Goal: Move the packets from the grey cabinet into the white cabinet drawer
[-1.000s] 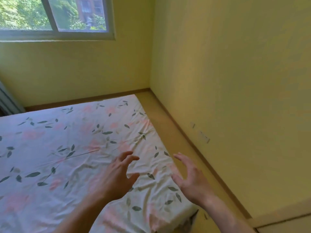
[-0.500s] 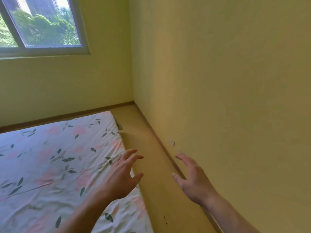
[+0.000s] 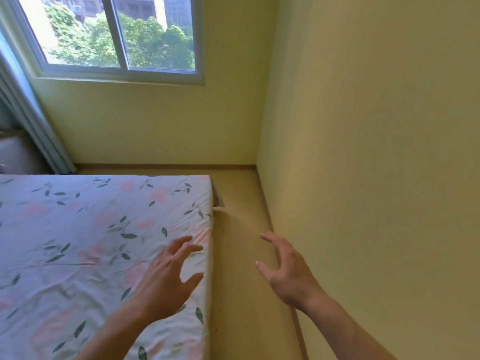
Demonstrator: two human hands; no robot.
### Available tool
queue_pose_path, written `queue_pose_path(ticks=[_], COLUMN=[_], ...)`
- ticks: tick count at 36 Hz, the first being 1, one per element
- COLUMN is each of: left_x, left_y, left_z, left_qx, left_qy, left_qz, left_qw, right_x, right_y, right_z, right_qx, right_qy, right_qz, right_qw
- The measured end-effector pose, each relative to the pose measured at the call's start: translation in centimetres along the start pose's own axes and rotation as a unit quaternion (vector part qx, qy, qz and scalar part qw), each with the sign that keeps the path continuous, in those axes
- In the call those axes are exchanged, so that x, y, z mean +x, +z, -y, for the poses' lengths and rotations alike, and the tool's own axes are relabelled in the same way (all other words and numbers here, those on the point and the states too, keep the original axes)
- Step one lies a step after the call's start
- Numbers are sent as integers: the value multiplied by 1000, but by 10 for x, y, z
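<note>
Although two cabinets and packets are named in the task, none is seen in this view, so their location cannot be told. Yellow walls and a window are shown, then a bed with a floral sheet, its right edge bordering a strip of floor. The left hand is held above that edge and the right hand over the floor, both spread wide, nothing gripped. Time may be lost if the search is continued toward this bare corner.

No legible text — anywhere.
</note>
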State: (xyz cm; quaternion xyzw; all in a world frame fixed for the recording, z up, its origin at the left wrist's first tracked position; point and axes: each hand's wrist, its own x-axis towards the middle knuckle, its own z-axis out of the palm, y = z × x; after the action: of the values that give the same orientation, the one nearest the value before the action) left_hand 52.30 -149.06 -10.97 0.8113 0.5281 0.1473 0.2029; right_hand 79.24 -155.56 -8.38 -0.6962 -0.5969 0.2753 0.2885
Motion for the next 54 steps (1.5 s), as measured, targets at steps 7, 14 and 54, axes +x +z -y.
queue_pose_path(ticks=[7, 14, 54], left_x=[96, 234, 810], left_y=[-8, -24, -98], left_z=[29, 32, 216], left_qx=[-10, -20, -24], left_qy=[-51, -40, -358], left_qz=[-37, -48, -215], left_qw=[998, 998, 908], right_x=[130, 264, 1068], right_y=[-10, -35, -5], right_z=[-2, 0, 71], right_qx=[-14, -7, -3], right_qy=[-51, -50, -258], right_qz=[39, 45, 275], right_qw=[998, 998, 926])
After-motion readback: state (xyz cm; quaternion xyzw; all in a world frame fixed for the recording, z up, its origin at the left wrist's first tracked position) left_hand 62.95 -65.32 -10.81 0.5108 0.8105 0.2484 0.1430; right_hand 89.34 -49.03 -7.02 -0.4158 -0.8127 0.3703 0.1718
